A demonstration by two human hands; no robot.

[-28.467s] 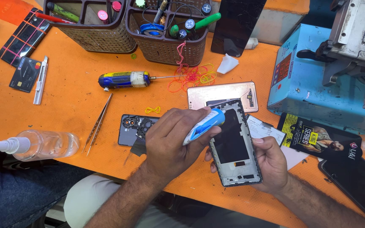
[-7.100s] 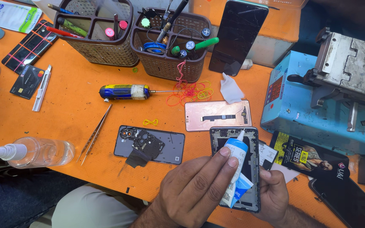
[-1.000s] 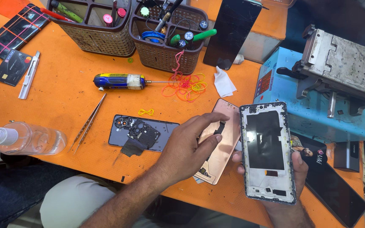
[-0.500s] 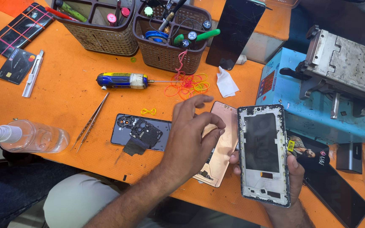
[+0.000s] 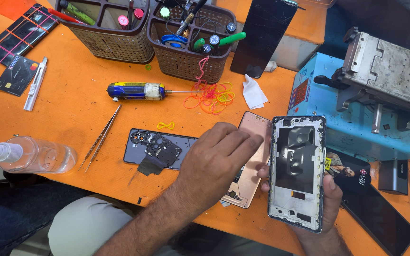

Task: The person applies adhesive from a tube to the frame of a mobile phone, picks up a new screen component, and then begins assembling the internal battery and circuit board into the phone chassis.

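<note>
A phone frame (image 5: 296, 173), stripped to its metal rim and dark inner plate, is being held upright in the right hand (image 5: 326, 201), the grip being closed around its lower back with a thumb showing at its left edge. Just beside it on the left, a rose-gold back cover (image 5: 252, 156) is being pressed under the fingers of the left hand (image 5: 214, 163), which is lying flat on the cover with its grip open; the cover's lower end is being hidden by the palm, and it cannot be told whether cover and frame are touching.

Left of that hand, a dark phone body (image 5: 160, 149) with exposed camera parts is lying on the orange surface (image 5: 72, 128), with tweezers (image 5: 101, 137) and a clear spray bottle (image 5: 32, 155) farther left. Bare orange room is being left between the tweezers and the near edge, where the surface is ending just below the hands. Beyond the hands, a blue-handled screwdriver (image 5: 136, 91), a tangle of rubber bands (image 5: 212, 95) and two woven tool baskets (image 5: 150, 33) are being seen. On the right, a blue machine (image 5: 352, 118) is crowding the frame's side, its top cut off by the picture edge. The right palm is being hidden behind the frame.
</note>
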